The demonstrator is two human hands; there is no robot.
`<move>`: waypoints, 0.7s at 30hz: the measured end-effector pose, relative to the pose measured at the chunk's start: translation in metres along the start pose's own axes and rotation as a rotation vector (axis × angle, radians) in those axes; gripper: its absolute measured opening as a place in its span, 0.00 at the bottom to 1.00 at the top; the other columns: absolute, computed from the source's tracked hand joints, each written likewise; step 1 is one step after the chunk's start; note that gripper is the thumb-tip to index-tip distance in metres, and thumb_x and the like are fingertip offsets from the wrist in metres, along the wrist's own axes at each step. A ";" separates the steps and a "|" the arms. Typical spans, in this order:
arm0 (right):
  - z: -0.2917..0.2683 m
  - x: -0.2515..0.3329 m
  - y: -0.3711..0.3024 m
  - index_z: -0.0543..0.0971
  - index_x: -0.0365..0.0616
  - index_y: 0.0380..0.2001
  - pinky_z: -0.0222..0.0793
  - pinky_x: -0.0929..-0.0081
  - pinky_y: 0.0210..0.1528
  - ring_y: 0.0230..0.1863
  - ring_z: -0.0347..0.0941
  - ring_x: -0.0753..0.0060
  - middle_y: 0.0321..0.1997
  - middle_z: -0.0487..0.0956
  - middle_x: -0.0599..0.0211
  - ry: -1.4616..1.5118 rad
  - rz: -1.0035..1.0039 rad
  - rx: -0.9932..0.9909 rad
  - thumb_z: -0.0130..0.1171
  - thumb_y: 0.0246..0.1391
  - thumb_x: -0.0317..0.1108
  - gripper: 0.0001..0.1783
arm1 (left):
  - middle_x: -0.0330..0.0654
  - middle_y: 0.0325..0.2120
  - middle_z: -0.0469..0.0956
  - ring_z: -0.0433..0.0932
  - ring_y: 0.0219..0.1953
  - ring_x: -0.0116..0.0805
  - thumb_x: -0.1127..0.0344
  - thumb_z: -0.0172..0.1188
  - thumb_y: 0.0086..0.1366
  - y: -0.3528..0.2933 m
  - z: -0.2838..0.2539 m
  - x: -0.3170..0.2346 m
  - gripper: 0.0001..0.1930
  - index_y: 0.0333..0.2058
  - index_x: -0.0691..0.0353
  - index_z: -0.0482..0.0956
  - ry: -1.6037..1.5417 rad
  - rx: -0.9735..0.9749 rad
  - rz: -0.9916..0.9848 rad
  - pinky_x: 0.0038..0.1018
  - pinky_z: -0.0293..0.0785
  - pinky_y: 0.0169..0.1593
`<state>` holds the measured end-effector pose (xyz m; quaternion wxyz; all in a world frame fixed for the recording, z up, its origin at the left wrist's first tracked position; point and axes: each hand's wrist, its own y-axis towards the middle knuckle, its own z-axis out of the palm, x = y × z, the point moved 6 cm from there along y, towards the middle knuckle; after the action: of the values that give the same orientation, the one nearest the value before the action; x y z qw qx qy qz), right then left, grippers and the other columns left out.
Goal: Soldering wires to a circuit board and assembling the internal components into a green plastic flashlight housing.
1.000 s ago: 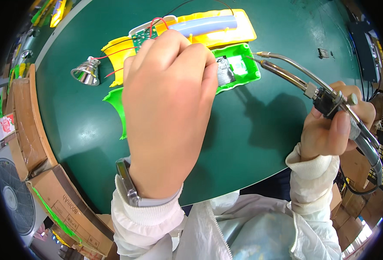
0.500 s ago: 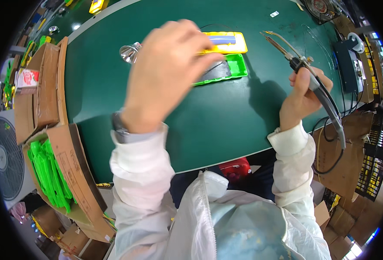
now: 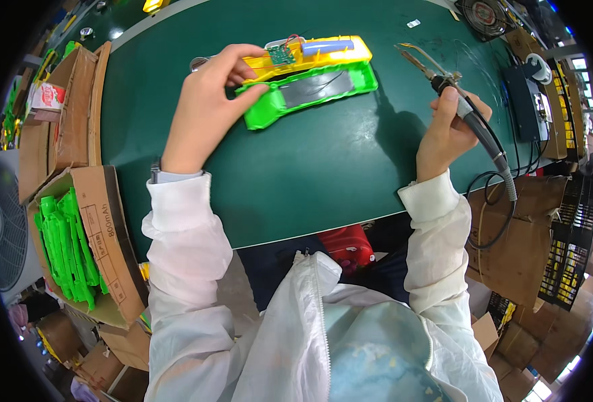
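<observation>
My left hand curves around the left end of an opened flashlight housing, thumb on the green half-shell and fingers over the yellow half-shell. A black strip with a wire lies inside the green shell. In the yellow one sit a blue cylindrical battery and a small green circuit board with red wires. The reflector shows only partly behind my hand. My right hand is closed around a soldering iron with a solder-feed tube, its tip raised apart from the housing.
A cardboard box of green plastic shells stands at left beside the green table. At far right are a dark soldering station with a white spool and a small fan. The iron's black cable loops by the table's right edge.
My left hand has come down and left onto the end of the housing, uncovering the circuit board. The green shell now sits tilted. My right hand still holds the soldering iron.
</observation>
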<state>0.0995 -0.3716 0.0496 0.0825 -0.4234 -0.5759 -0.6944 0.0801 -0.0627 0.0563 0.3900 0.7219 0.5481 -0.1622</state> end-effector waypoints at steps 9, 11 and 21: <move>-0.008 0.004 0.004 0.68 0.38 0.39 0.67 0.84 0.30 0.26 0.71 0.81 0.26 0.76 0.63 0.047 0.063 -0.062 0.64 0.58 0.37 0.18 | 0.44 0.46 0.67 0.80 0.31 0.42 0.79 0.64 0.51 -0.024 0.047 -0.059 0.30 0.54 0.53 0.71 0.108 -0.178 0.132 0.32 0.78 0.31; -0.010 0.003 0.005 0.69 0.39 0.38 0.67 0.84 0.31 0.26 0.71 0.81 0.26 0.76 0.63 0.037 0.081 -0.083 0.65 0.58 0.38 0.18 | 0.44 0.45 0.68 0.80 0.31 0.41 0.79 0.65 0.50 -0.026 0.053 -0.069 0.29 0.52 0.54 0.71 0.238 -0.143 0.221 0.31 0.78 0.30; -0.008 -0.011 0.004 0.71 0.37 0.39 0.71 0.79 0.40 0.34 0.73 0.79 0.34 0.77 0.65 0.137 0.095 -0.119 0.67 0.56 0.35 0.17 | 0.35 0.44 0.77 0.80 0.35 0.34 0.65 0.70 0.50 -0.026 0.048 -0.080 0.12 0.31 0.60 0.78 0.304 0.247 0.569 0.29 0.79 0.34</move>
<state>0.1045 -0.3838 0.0453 0.1291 -0.4061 -0.5058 -0.7500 0.0373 -0.1493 0.0685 0.2433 0.9036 0.3526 -0.0026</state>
